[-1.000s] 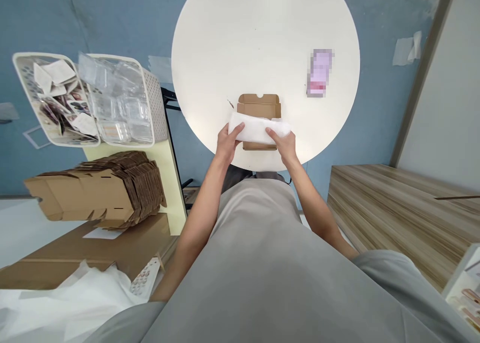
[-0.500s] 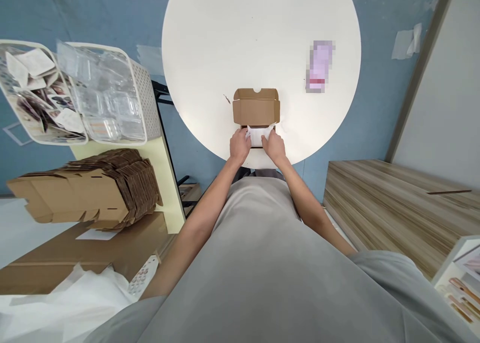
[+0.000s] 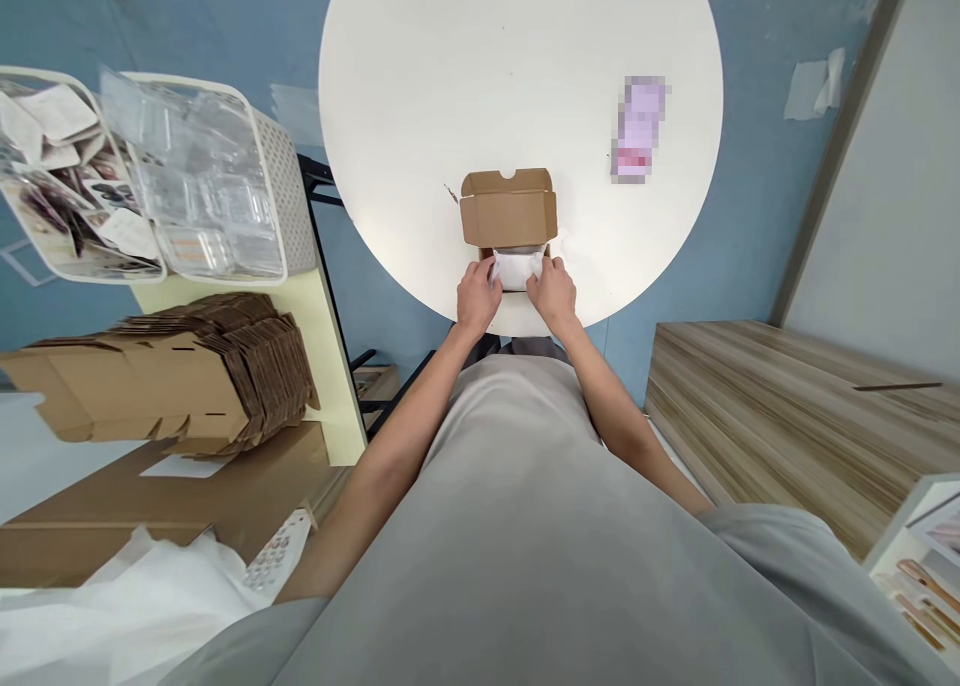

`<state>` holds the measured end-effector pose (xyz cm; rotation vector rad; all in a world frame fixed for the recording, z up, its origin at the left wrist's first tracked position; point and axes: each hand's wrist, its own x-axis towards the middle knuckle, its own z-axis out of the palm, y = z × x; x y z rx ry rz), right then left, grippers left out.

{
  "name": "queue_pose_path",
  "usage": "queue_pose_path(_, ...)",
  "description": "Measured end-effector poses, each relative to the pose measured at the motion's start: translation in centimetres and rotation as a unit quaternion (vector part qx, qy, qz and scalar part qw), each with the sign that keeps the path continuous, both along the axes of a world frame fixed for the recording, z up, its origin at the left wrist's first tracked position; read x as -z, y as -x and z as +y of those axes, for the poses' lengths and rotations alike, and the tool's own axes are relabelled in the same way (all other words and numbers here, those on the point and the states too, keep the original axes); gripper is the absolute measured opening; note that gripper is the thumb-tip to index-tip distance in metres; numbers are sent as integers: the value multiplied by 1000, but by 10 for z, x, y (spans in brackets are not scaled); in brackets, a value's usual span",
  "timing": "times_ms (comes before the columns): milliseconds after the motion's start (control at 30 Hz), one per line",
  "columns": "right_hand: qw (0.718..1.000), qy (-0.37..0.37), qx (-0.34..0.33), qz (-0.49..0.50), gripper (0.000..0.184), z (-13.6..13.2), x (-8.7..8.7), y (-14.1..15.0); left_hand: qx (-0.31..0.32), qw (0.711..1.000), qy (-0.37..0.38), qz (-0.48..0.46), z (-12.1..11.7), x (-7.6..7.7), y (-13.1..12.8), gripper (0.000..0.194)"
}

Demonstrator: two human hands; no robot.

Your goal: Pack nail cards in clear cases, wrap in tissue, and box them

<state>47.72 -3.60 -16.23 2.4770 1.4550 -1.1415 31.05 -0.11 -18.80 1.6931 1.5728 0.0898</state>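
Observation:
An open cardboard box (image 3: 508, 216) lies near the front edge of the round white table (image 3: 420, 86), its lid folded back away from me. Inside its lower part sits a white wrapped packet (image 3: 517, 271). My left hand (image 3: 478, 296) grips the packet's left end with thumb and fingers. At the right end, my right hand (image 3: 553, 294) pinches the packet in the same way, fingers close to the box wall. What the white wrapping covers is hidden.
A blurred purple object (image 3: 640, 129) lies at the table's right. To the left stand a basket of clear plastic containers (image 3: 281, 186), a basket of papers and packets (image 3: 52, 116) and a stack of flattened cardboard boxes (image 3: 172, 376). A wood-grain surface (image 3: 780, 416) is at right.
The packet's wrapping lies flatter, with its upper corners no longer sticking up. Both hands stay at its ends, the right slightly further out. The view has shifted slightly.

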Motion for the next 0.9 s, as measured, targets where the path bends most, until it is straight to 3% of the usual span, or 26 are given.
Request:
queue_pose_path(233,1000,-5,18,-20,44,6,5,-5,-13,1000,-5,8,-6,1,-4,48)
queue_pose_path(467,996,-70,-29,42,34,-4,8,7,-55,997,37,-40,-12,1,-23,48)
queue_pose_path(733,996,-61,-2,60,43,10,17,17,-31,994,61,-89,-14,7,-13,62)
queue_pose_path(900,993,-62,27,95,36,18,20,26,-9,993,78,-88,-14,7,-13,68)
